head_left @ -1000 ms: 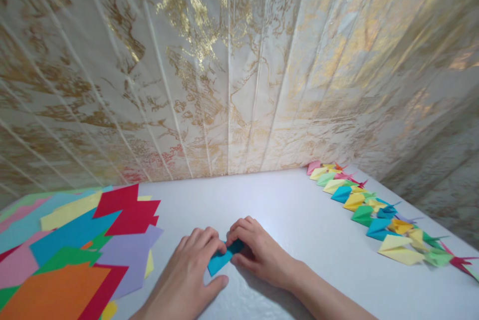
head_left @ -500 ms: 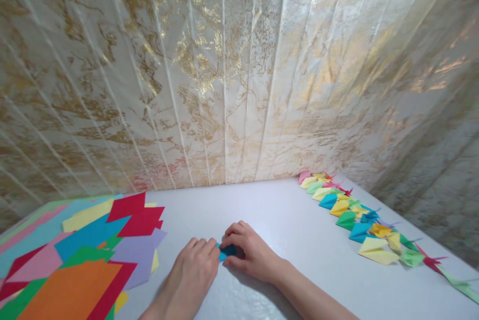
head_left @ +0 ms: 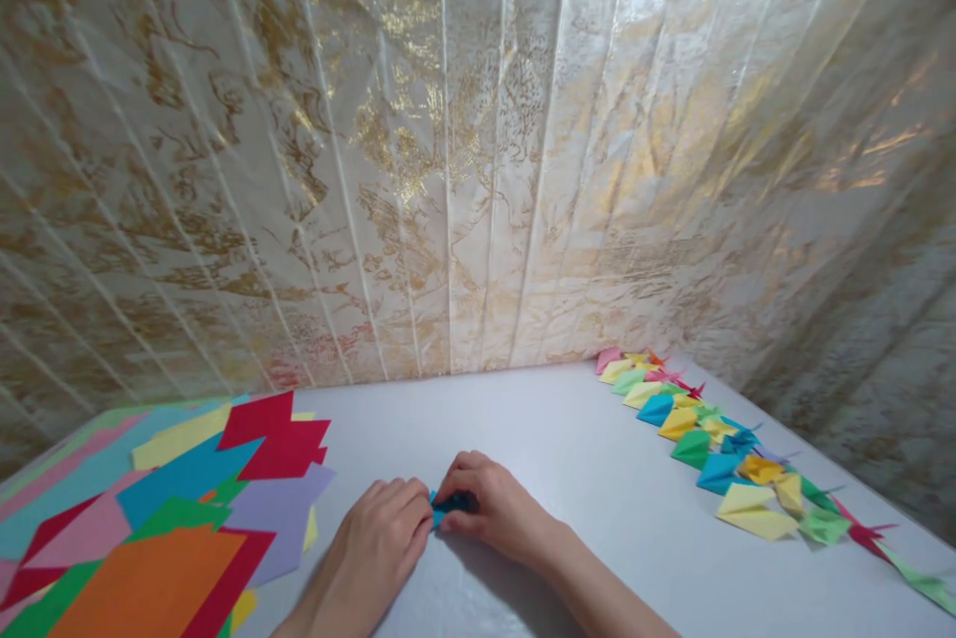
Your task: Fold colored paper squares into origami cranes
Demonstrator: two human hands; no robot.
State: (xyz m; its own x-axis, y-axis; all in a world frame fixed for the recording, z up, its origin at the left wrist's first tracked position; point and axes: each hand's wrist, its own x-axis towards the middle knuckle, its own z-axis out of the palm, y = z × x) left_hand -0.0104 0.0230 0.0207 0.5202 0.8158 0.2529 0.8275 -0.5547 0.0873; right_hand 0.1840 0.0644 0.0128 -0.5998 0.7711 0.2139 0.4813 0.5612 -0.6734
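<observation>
A small folded piece of blue paper lies between my hands, low in the middle of the head view; much of it is covered by fingers. My right hand pinches it from the right, thumb below and curled fingers above. From the left, my left hand closes on the paper's other end, with its fingertips partly hidden behind the back of the hand. Both hands rest at the white table's surface.
Loose coloured paper sheets, such as an orange one and a red one, overlap at the left. Folded paper cranes stand in rows along the right edge. A gold-patterned curtain hangs behind the table.
The right hand's fingers have drawn slightly closer to the left hand, and less blue paper shows between them. The whole view has shifted a little.
</observation>
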